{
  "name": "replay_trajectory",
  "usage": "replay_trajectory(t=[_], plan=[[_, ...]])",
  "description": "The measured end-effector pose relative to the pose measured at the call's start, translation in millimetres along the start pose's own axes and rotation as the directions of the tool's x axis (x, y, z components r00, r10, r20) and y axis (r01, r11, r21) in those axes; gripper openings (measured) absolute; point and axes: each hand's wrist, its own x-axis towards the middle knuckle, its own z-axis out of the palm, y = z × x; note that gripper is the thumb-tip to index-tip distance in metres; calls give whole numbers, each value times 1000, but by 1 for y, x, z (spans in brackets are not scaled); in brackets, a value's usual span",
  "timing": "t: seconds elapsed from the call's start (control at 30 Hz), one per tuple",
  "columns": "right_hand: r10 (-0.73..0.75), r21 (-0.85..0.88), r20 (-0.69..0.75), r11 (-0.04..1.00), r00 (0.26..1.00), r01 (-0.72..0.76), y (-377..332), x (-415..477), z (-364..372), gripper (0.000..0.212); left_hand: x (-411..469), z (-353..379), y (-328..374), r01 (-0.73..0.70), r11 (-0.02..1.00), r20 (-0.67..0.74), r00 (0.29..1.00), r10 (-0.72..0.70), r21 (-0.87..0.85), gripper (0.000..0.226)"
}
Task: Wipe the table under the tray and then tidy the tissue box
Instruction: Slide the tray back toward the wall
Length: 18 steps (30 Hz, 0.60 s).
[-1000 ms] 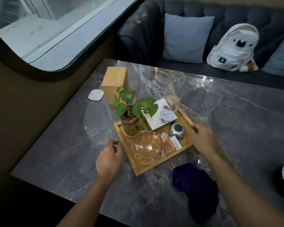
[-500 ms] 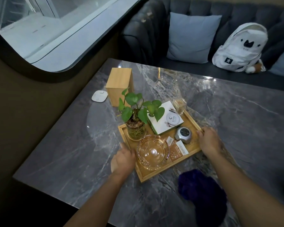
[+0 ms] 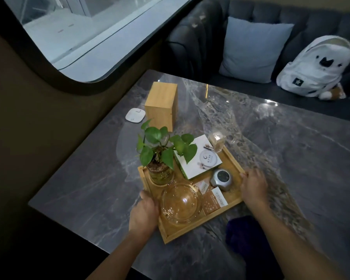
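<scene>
A wooden tray sits on the grey marble table, loaded with a potted green plant, a glass ashtray, a white box, a small grey clock and some cards. My left hand grips the tray's near-left edge. On the right edge, my right hand holds it too. A tall wooden tissue box stands upright behind the tray at the far left. A dark purple cloth lies on the table near my right forearm.
A flat white device lies left of the tissue box. A small glass stands at the tray's far corner. Behind the table runs a dark sofa with a blue cushion and a white backpack. A window is at upper left.
Both hands moved in from beside the tray and closed on its left and right edges. The view has shifted slightly.
</scene>
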Motion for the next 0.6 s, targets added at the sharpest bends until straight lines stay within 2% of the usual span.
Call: replay_trajectory(t=[0.33,0.47,0.6], plan=[[-221,62,14,974,975,220,-72,-17,30,6,-26,-30,-59,180,978,-69,980,-187,-101,14],[-351,122,-22,929,936,351,-115,-21,40,8,-29,-45,-86,247,956,-163,948,-272,-160,17],[-442,129,22,891,897,436,-156,-20,56,7,-25,-60,-112,319,912,-188,909,-371,-258,18]])
